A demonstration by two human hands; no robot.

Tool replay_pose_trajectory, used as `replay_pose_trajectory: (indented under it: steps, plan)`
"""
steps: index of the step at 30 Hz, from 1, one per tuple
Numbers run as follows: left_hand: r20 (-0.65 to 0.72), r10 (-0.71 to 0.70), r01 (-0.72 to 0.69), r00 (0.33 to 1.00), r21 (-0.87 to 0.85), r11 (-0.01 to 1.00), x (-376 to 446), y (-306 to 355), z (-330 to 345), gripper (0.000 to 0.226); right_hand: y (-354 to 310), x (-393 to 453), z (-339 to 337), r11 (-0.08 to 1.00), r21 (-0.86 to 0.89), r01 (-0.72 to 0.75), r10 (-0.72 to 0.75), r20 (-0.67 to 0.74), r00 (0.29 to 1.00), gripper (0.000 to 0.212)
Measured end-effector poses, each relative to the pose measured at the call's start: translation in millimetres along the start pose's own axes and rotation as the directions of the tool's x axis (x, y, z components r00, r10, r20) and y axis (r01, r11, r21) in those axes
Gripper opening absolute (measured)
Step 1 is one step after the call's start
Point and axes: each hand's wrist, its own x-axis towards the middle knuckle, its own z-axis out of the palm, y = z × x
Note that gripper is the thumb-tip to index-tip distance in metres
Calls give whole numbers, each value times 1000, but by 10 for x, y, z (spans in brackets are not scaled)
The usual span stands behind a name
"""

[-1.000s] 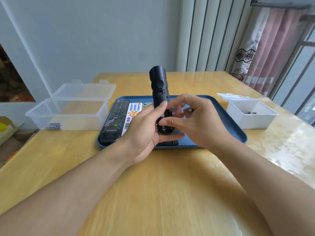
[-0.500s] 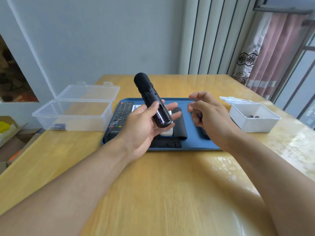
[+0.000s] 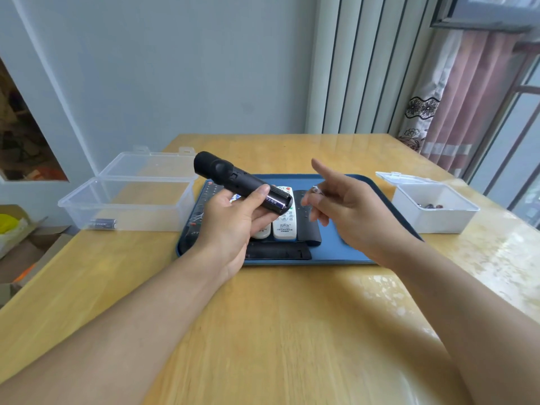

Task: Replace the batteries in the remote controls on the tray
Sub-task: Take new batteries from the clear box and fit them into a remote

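A single wide-angle view from the person's head looks forward and down across the tabletop (image 3: pixel 292 331) — both forearms enter from the bottom edge and stretch away from the lens. It sits close above the near edge, facing the far wall (image 3: pixel 175 68) and a curtained window (image 3: pixel 467 97) at right; straight lines bow toward the frame's corners.

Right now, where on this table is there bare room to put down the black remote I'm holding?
The bare wood between the blue tray's near rim and your arms is free. So is the tray's right part, between the slim black remote and the white box, though your right hand hovers there. The tray's left half is crowded with remotes.
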Motion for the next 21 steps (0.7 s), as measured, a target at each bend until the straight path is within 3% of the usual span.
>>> replay_pose_trajectory:
  steps: [5, 9, 12, 14, 18, 21]
  plan:
    - [0, 24, -24, 1000, 34, 999, -5, -5, 1, 17, -81, -25, 56, 990, 119, 69, -61, -74, 995, 18]
    - [24, 35, -38, 999, 125, 991, -28, -9, 0, 23, -63, -49, 52, 993, -16, 120, -121, -72, 990, 4]
    - [51, 31, -41, 998, 197, 980, -59, -20, 11, 21, -58, -46, 48, 979, -130, 158, -172, -106, 979, 10]
    - [48, 39, -48, 998, 207, 977, -63, -27, 18, 20, -61, -36, 35, 978, -113, 175, -187, -103, 977, 12]
    - [43, 47, -55, 998, 201, 978, -60, -22, 23, 23, -78, -35, 57, 982, 70, 177, -178, 11, 984, 40]
    - [54, 50, -59, 997, 194, 979, -63, -23, 29, 25, -76, -53, 98, 958, 201, 204, -210, 9, 978, 27]
